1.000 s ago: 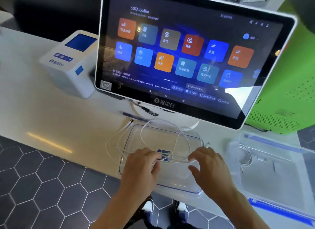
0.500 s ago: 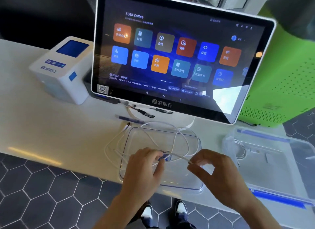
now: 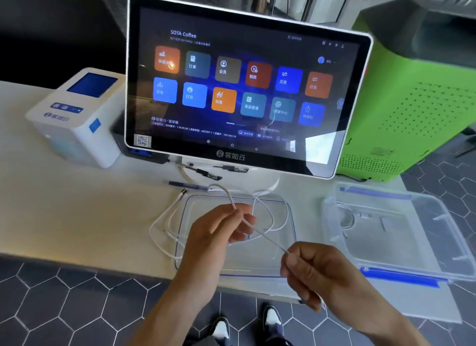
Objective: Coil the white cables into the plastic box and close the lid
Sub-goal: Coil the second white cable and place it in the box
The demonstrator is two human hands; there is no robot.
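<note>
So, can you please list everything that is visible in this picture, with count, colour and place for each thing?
touchscreen: one, white frame, dark screen with coloured tiles, standing at the back of the counter
printer: one, white with blue panel, left of the touchscreen
green cabinet: one, bright green, right of the touchscreen
counter: one, white
pen: one, dark blue, lying under the touchscreen
lid: one, clear with blue edge line, flat on the counter at the front
cable: one, white, looped over the lid's left side and lifted between both hands
plastic box: one, clear with blue clips, right of the lid, another white cable inside
shoes: two, white and dark, on the grey tiled floor
left hand: pinches the cable
right hand: pinches the cable's end
</note>
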